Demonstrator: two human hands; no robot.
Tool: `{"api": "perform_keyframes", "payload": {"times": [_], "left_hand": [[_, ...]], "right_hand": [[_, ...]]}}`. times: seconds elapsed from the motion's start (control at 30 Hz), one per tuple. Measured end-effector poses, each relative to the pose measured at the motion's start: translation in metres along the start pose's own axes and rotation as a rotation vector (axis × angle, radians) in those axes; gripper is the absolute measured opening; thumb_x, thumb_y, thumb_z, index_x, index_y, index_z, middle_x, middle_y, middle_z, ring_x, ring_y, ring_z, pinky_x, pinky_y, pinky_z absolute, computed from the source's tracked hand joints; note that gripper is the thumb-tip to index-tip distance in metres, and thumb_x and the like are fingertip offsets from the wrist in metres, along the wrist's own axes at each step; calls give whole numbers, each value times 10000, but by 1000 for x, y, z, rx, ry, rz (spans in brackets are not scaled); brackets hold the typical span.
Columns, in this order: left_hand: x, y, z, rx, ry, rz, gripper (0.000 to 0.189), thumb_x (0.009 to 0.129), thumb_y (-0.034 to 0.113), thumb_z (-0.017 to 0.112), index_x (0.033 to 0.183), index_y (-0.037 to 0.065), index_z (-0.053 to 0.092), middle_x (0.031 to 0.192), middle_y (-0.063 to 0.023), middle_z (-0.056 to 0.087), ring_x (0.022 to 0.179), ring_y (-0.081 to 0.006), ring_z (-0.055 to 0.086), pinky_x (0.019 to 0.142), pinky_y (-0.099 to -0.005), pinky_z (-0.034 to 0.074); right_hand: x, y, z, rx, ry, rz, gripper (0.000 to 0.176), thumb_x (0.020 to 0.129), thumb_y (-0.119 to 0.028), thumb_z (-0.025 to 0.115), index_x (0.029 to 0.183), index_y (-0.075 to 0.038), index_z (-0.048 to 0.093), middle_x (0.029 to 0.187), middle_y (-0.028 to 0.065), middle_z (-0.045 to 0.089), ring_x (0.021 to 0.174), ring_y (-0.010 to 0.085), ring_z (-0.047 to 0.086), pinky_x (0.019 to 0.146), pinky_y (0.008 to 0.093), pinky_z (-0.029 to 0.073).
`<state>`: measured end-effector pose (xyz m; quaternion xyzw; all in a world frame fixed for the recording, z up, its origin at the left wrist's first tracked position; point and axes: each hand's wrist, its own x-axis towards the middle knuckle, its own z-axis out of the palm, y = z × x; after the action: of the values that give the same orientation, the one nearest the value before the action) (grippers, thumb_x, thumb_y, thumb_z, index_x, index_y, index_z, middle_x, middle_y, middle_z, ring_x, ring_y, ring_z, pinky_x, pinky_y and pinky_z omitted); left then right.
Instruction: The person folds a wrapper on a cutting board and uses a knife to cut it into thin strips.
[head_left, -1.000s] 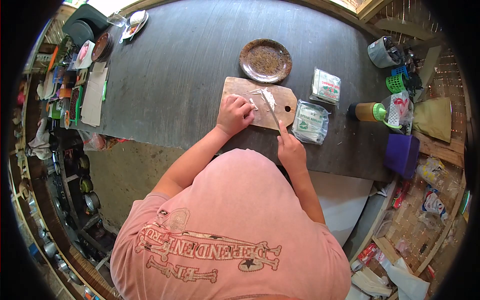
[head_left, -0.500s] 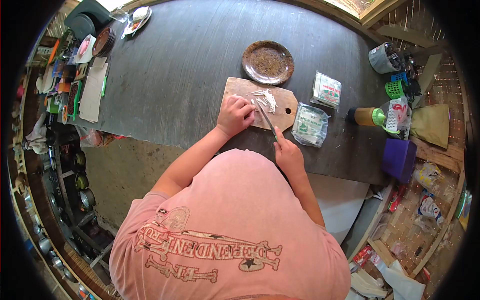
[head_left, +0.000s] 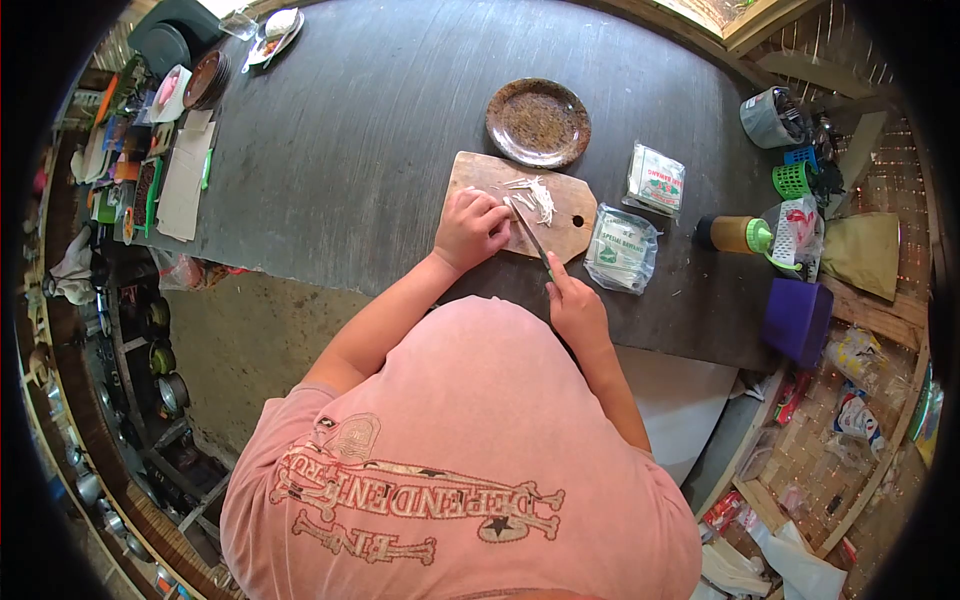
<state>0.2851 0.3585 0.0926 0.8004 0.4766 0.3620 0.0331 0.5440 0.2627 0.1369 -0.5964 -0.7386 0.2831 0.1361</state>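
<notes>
The right grip (head_left: 578,308) is closed round the handle of a knife (head_left: 532,235), whose blade slants forward and leftward from it over a wooden board (head_left: 575,245), the tip ending just beside the fingers of the left grip (head_left: 472,230). That left grip rests curled on the near left part of the board, fingers bent under; a small white piece shows at its fingertips, but whether it is pinched there I cannot tell, as the fingers hide it. Thin white strips (head_left: 540,200) lie loosely heaped on the board, ahead and to the right of the left grip and beyond the right one. Farther ahead of both grips, a brown speckled plate (head_left: 539,124) sits on the dark tabletop (head_left: 350,150). To the right of the right grip and slightly ahead lies a clear-wrapped packet (head_left: 620,250), with a second packet (head_left: 656,180) beyond it; farther right, a green-capped bottle (head_left: 735,234) lies on its side.
</notes>
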Motion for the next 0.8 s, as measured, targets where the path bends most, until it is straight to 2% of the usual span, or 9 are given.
{"api": "perform_keyframes", "payload": {"times": [0.47, 0.63, 0.8], "left_hand": [[0, 0, 0, 3, -11, 8, 192, 806, 151, 834, 988, 159, 776, 1026, 4, 704, 1088, -239, 678, 1035, -458, 525], [1, 0, 0, 15, -5, 17, 159, 807, 157, 831, 955, 159, 773, 1025, 8, 699, 1092, -238, 675, 1037, -462, 525], [0, -1, 1, 25, -28, 19, 147, 808, 160, 830, 941, 158, 769, 1021, 6, 697, 1096, -240, 675, 1037, -460, 526]], "right_hand": [[0, 0, 1, -63, -24, -28, 601, 1064, -191, 691, 1651, -197, 565, 879, 164, 718, 760, 407, 742, 708, 552, 609], [2, 3, 10, -186, -28, -72, 667, 1026, -125, 665, 1675, -207, 538, 856, 145, 688, 698, 376, 745, 629, 524, 619], [10, 0, 11, -302, 29, -106, 684, 1012, -102, 652, 1676, -224, 544, 862, 118, 653, 663, 348, 737, 602, 505, 618]]}}
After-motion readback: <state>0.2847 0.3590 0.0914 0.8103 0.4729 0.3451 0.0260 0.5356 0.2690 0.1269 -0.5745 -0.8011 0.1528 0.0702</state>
